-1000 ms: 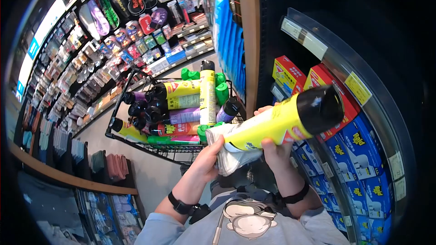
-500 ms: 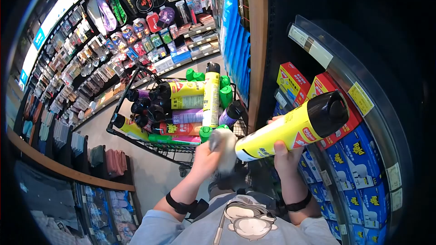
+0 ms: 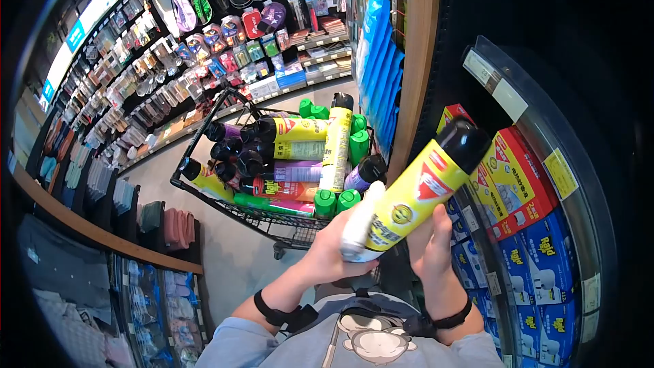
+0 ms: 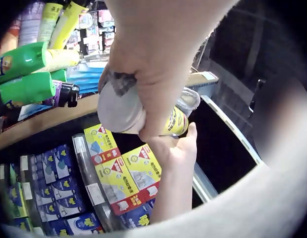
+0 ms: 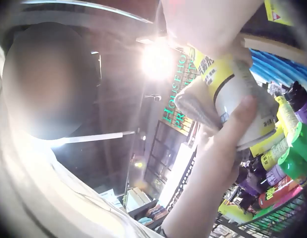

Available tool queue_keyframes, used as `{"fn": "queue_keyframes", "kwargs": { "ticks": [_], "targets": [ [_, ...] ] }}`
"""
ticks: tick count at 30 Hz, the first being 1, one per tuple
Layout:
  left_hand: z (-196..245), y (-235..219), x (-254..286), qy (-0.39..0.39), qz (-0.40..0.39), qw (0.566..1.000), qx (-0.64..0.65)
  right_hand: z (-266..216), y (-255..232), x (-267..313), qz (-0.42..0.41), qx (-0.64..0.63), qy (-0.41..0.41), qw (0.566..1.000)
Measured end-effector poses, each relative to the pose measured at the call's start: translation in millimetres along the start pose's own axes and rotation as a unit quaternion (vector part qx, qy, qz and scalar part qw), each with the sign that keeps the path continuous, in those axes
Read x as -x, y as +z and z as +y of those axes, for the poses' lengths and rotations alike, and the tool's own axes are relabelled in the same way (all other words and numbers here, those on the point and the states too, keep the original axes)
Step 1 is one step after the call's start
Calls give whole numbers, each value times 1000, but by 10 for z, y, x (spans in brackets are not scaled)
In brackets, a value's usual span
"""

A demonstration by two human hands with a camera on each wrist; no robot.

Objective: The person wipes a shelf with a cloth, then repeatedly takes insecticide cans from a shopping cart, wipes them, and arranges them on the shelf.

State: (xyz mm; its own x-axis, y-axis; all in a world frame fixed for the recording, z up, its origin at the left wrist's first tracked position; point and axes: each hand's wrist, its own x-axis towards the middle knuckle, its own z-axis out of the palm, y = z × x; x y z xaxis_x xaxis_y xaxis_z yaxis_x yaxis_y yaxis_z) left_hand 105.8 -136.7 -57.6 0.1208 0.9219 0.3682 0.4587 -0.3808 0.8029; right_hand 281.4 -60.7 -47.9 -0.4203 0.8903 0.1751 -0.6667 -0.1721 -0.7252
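Half a second ago my right hand gripped the yellow spray can and my left hand held the cloth apart from its base. Now my left fingers are closed round the can's lower end, the cloth bunched beside them. My right thumb has lifted off and stands straight, the hand loosened just beside the can; whether its fingers, hidden behind, touch it I can't tell. The black cap slants up beyond both hands, more steeply than before.
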Motion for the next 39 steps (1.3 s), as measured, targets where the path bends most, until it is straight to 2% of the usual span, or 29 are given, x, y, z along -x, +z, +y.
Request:
{"fn": "queue_keyframes", "kwargs": {
  "ticks": [1,2,3,4,5,6,8,9,11,12,14,15,16,18,19,20,22,23,24,26,27,29,31,33,34,36,39],
  "targets": [
    [-41,-34,38,-52,-15,989,135,-71,-15,-55,-40,55,17,998],
    [-25,-73,48,-54,-16,989,137,-89,-40,-116,-38,56,19,998],
    [41,-120,34,-92,-35,954,283,-89,-70,-180,-80,55,25,995],
    [67,-165,45,-128,-53,896,422,-78,-92,-242,-123,53,33,990],
    [-57,-183,177,-190,-74,856,475,-52,-101,-310,-128,49,46,989],
    [-165,-181,278,-190,-72,855,477,-37,-88,-375,-128,51,49,989],
    [-312,-201,398,-244,-136,760,587,19,-15,-501,-160,5,58,985],
    [-323,-220,406,-243,-130,761,588,42,59,-513,-137,-20,89,986],
    [-332,-245,448,-248,-117,793,545,163,73,-517,-130,-53,99,985],
    [-276,-265,436,-248,-110,793,546,214,78,-521,-117,-83,101,984],
    [-125,-318,351,-197,-42,869,452,247,117,-543,-106,-81,107,985],
    [-155,-358,380,-211,-60,898,380,254,172,-543,-107,-51,101,988],
    [-167,-375,372,-209,-58,899,381,281,228,-545,-109,-21,94,989],
    [-70,-432,322,-139,17,974,178,411,325,-547,-90,2,43,995],
    [-2,-451,253,-59,55,995,56,464,331,-545,-101,29,25,994],
    [-23,-424,230,-61,59,995,56,521,336,-530,-112,54,8,992],
    [-73,-339,193,10,135,984,-117,591,428,-459,-101,124,-44,986],
    [-42,-281,159,-97,149,982,56,650,439,-440,-81,112,-46,989],
    [-42,-307,130,54,176,971,-154,699,461,-441,-62,100,-49,992],
    [33,-383,91,67,154,956,-242,700,522,-541,-59,4,-17,998],
    [-19,-429,109,88,130,939,-305,680,522,-591,-52,12,-5,999],
    [-57,-480,146,96,141,928,-331,574,609,-675,-36,-5,16,999],
    [-100,-548,215,94,140,915,-367,508,693,-793,-47,-35,-12,998],
    [-185,-653,291,69,145,920,-356,544,683,-910,-33,-74,-49,995],
    [-238,-713,326,49,147,926,-343,561,707,-954,-38,-75,-44,995],
    [-346,-835,380,39,151,935,-318,589,788,-1033,-34,-44,-93,994],
    [-444,-1023,444,-66,215,970,-94,676,945,-1109,-52,-30,-96,994]
  ]
}}
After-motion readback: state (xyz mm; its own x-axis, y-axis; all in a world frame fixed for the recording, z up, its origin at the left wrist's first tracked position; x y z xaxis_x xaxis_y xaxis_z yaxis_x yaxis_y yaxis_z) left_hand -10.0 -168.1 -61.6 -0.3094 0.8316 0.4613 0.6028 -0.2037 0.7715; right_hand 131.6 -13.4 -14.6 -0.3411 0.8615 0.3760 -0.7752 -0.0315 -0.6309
